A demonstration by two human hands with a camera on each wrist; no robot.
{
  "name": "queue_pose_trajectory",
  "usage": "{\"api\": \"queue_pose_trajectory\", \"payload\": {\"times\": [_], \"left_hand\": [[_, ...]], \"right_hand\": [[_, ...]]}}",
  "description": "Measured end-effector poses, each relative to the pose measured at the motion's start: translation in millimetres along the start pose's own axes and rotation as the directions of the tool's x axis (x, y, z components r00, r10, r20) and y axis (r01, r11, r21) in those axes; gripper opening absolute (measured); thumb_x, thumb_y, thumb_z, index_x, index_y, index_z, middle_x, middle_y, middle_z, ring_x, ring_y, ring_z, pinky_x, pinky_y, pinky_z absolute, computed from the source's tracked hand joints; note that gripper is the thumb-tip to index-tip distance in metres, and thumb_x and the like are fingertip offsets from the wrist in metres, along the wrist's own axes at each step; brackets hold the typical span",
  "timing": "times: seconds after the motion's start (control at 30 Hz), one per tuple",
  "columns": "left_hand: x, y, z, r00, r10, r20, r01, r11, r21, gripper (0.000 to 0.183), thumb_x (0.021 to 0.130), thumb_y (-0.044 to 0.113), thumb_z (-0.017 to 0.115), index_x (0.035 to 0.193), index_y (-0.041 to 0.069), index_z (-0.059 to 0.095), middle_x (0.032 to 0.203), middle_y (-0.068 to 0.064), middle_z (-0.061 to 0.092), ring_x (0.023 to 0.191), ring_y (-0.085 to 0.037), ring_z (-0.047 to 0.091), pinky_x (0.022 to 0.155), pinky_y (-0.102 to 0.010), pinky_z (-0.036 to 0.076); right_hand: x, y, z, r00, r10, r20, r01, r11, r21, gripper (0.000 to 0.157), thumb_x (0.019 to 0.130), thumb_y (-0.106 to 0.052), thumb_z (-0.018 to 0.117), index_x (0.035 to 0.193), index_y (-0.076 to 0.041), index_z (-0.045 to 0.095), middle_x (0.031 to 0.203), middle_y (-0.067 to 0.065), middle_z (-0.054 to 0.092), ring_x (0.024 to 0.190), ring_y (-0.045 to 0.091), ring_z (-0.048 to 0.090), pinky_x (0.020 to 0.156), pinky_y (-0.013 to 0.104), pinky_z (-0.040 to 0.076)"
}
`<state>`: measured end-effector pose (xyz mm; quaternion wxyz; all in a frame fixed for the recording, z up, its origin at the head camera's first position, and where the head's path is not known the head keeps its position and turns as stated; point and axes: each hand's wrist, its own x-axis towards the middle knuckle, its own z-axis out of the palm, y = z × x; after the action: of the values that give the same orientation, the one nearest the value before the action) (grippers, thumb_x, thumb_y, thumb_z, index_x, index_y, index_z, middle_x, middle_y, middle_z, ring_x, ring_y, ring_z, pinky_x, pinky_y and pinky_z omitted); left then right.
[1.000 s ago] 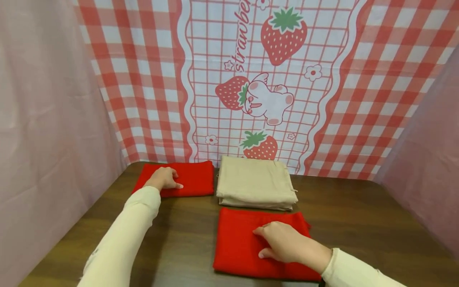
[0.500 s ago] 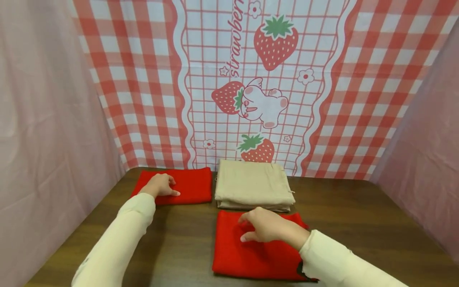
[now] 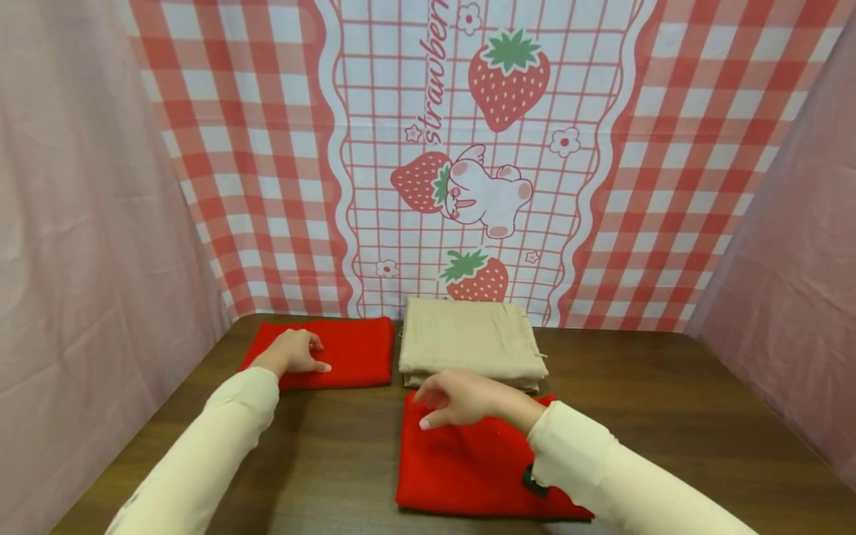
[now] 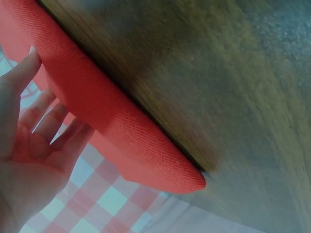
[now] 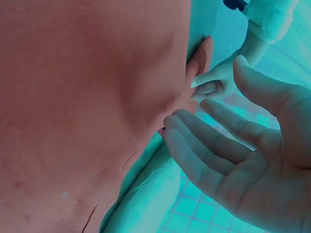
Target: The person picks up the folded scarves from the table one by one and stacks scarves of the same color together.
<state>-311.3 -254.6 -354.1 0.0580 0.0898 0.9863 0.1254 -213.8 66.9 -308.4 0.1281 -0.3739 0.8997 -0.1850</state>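
Observation:
A folded red cloth (image 3: 357, 349) lies at the back left of the table. My left hand (image 3: 290, 353) is over it with loosely bent fingers, holding nothing; in the left wrist view its fingertips (image 4: 85, 131) come right at the folded cloth. A second folded red cloth (image 3: 461, 483) lies front centre. Over its far left part is my right hand (image 3: 461, 397), thumb and fingers apart. The right wrist view shows that palm (image 5: 277, 179) bare, with fingertips close over the cloth and a shadow below them. Just behind stands a folded beige cloth (image 3: 471, 338) in thick layers.
The wooden table (image 3: 642, 416) ends at a checked strawberry curtain (image 3: 428, 245) behind the cloths. Pink drapes (image 3: 782, 238) hang on both sides. A small dark object (image 3: 535, 481) sits under my right cuff.
My right hand has moved left and away from me across the front red cloth, toward the beige one. The left hand stays over the back red cloth. The head view has shifted slightly.

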Motion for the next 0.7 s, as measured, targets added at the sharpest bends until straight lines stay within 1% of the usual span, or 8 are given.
{"api": "queue_pose_trajectory", "payload": {"times": [0.1, 0.27, 0.37, 0.5, 0.63, 0.7], "left_hand": [[-3.0, 0.4, -0.7, 1.000, 0.012, 0.000, -0.012, 1.000, 0.005, 0.055, 0.079, 0.038, 0.076, 0.119, 0.002, 0.065, 0.122, -0.022, 0.064, 0.110, -0.036, 0.057, 0.099, -0.049, 0.048], [-6.4, -0.4, -2.3, 0.999, 0.034, -0.008, -0.033, 0.999, 0.016, 0.055, 0.079, 0.038, 0.076, 0.118, 0.001, 0.065, 0.121, -0.021, 0.065, 0.110, -0.037, 0.058, 0.098, -0.049, 0.048], [-7.6, -1.3, -2.7, 0.999, 0.040, -0.013, -0.039, 0.999, 0.014, 0.055, 0.078, 0.038, 0.077, 0.118, 0.001, 0.065, 0.121, -0.020, 0.065, 0.110, -0.037, 0.058, 0.098, -0.048, 0.048], [-8.5, -2.2, -0.8, 0.999, 0.045, -0.019, -0.045, 0.999, 0.009, 0.054, 0.078, 0.038, 0.077, 0.117, 0.002, 0.066, 0.121, -0.019, 0.066, 0.111, -0.036, 0.058, 0.099, -0.048, 0.048], [-10.6, -1.9, 1.4, 0.998, 0.058, -0.016, -0.057, 0.998, 0.009, 0.053, 0.079, 0.038, 0.076, 0.118, 0.002, 0.066, 0.121, -0.018, 0.066, 0.113, -0.036, 0.058, 0.100, -0.048, 0.047], [-12.5, -0.7, 1.7, 0.998, 0.062, -0.016, -0.062, 0.998, 0.007, 0.053, 0.079, 0.037, 0.076, 0.118, 0.002, 0.066, 0.121, -0.018, 0.066, 0.113, -0.036, 0.058, 0.100, -0.048, 0.048]], "right_hand": [[5.3, -1.0, -0.5, 1.000, 0.003, -0.001, -0.003, 1.000, -0.007, 0.037, 0.085, -0.026, 0.073, 0.113, -0.003, 0.067, 0.107, 0.011, 0.071, 0.100, 0.024, 0.066, 0.085, 0.029, 0.053], [16.1, 0.0, -0.3, 1.000, -0.001, -0.023, 0.001, 1.000, -0.019, 0.035, 0.085, -0.026, 0.073, 0.110, -0.003, 0.068, 0.101, 0.010, 0.072, 0.094, 0.020, 0.067, 0.080, 0.022, 0.051], [23.1, 1.1, 1.0, 0.999, 0.012, -0.047, -0.012, 1.000, 0.008, 0.033, 0.084, -0.025, 0.073, 0.108, -0.003, 0.069, 0.097, 0.008, 0.074, 0.089, 0.016, 0.068, 0.078, 0.019, 0.051], [31.8, 2.0, 2.7, 0.996, 0.050, -0.077, -0.046, 0.998, 0.052, 0.032, 0.084, -0.025, 0.073, 0.106, -0.002, 0.070, 0.093, 0.007, 0.076, 0.085, 0.011, 0.068, 0.077, 0.018, 0.050], [38.5, 2.4, 4.0, 0.992, 0.085, -0.095, -0.076, 0.992, 0.098, 0.031, 0.085, -0.023, 0.073, 0.106, -0.001, 0.070, 0.095, 0.008, 0.076, 0.088, 0.015, 0.069, 0.079, 0.020, 0.051], [41.2, 2.9, 4.4, 0.990, 0.091, -0.107, -0.081, 0.992, 0.102, 0.031, 0.085, -0.023, 0.073, 0.106, 0.000, 0.070, 0.096, 0.009, 0.076, 0.090, 0.017, 0.070, 0.080, 0.021, 0.052]]}}
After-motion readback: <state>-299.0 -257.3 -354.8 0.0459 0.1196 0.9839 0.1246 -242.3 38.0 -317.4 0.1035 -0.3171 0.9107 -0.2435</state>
